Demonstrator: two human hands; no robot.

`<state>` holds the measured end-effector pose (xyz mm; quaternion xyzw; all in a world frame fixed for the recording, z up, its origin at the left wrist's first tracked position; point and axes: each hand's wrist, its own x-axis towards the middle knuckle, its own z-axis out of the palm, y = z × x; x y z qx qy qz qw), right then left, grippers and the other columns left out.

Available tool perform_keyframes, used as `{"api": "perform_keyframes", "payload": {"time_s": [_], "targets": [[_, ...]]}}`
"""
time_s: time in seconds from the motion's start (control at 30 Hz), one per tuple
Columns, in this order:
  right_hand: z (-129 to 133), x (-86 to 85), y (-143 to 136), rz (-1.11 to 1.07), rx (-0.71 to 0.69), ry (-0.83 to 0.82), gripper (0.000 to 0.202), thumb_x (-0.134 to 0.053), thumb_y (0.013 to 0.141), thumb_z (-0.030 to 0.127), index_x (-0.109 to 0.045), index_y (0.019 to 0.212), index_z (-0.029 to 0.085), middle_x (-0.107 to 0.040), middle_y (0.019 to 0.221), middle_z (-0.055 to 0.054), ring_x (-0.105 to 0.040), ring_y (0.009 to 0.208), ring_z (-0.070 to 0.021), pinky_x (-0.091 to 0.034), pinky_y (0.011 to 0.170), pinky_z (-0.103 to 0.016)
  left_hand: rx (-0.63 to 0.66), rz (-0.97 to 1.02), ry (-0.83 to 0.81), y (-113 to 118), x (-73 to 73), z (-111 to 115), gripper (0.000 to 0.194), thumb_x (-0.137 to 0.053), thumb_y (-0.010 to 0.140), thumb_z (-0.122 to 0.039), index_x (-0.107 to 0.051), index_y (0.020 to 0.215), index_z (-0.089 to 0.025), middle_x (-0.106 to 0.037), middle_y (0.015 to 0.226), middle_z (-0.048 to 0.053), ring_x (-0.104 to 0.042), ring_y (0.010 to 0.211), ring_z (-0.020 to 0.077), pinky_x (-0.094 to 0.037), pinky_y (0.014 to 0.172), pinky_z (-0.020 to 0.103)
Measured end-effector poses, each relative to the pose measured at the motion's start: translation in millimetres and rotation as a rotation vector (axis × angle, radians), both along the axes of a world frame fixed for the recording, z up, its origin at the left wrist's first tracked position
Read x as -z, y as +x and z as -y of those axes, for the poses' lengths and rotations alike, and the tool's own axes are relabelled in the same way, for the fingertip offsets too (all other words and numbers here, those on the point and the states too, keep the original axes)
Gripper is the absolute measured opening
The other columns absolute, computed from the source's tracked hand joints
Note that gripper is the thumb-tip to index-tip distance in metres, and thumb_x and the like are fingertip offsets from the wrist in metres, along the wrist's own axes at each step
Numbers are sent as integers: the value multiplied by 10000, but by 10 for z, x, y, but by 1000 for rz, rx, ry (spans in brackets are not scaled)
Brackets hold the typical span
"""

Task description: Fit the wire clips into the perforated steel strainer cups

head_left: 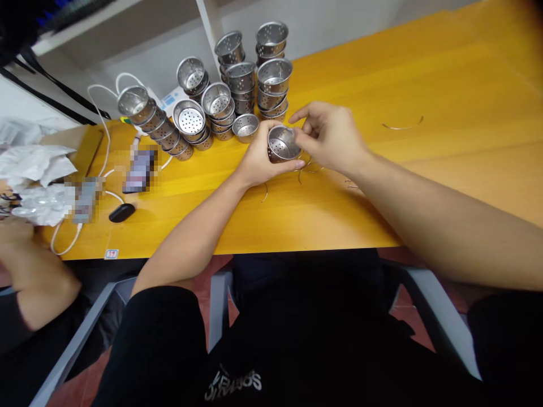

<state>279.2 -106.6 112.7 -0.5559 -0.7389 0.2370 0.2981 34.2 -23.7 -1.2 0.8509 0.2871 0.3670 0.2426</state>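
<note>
While my left hand (257,161) grasps a perforated metal cup (280,148) from the side, thumb along the near wall, I have my right hand (328,134) at its rim, fingers bent; whether they pinch anything, I cannot tell. The cup is in front of me over the tabletop (458,186), mouth upward and tilted towards me, showing holes through its inner wall. Just beyond it a small metal cup (245,128) stands upright beside the taller stacks, where similar cups sit one inside another. The leftmost stack (158,127) leans to the left, and the top cup (190,120) of a neighbouring one shows a bright, perforated base. Curved wires lie below my hands, and another curved wire (401,129) rests well apart on the right.
</note>
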Motion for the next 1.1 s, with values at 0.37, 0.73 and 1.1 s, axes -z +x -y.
{"api": "perform_keyframes", "payload": {"time_s": [0.37, 0.73, 1.1], "targets": [[60, -137, 11, -290, -223, -45, 682, -791, 1001, 1024, -784, 1087, 348, -819, 1020, -94, -734, 926, -341, -633, 849, -546, 88, 65, -2, -51, -22, -29, 1044, -732, 1027, -1057, -433, 1689, -307, -716, 1542, 108, -828, 1393, 304, -690, 1276, 543], [28, -96, -16, -343, -239, -170, 875, -904, 692, 1200, -729, 1056, 424, -727, 885, -59, -623, 982, -378, -569, 871, -584, 80, 43, -10, -42, -2, -47, 1060, -817, 1030, -970, -395, 1707, -272, -691, 1548, 122, -793, 1440, 327, -622, 1361, 592], [27, -104, -10, -295, -247, -211, 896, -891, 686, 1201, -803, 1199, 471, -771, 915, -66, -661, 1051, -419, -594, 913, -620, 66, 14, -16, -49, -11, -27, 1035, -790, 1081, -942, -374, 1768, -289, -679, 1604, 127, -776, 1532, 357, -607, 1409, 647]]}}
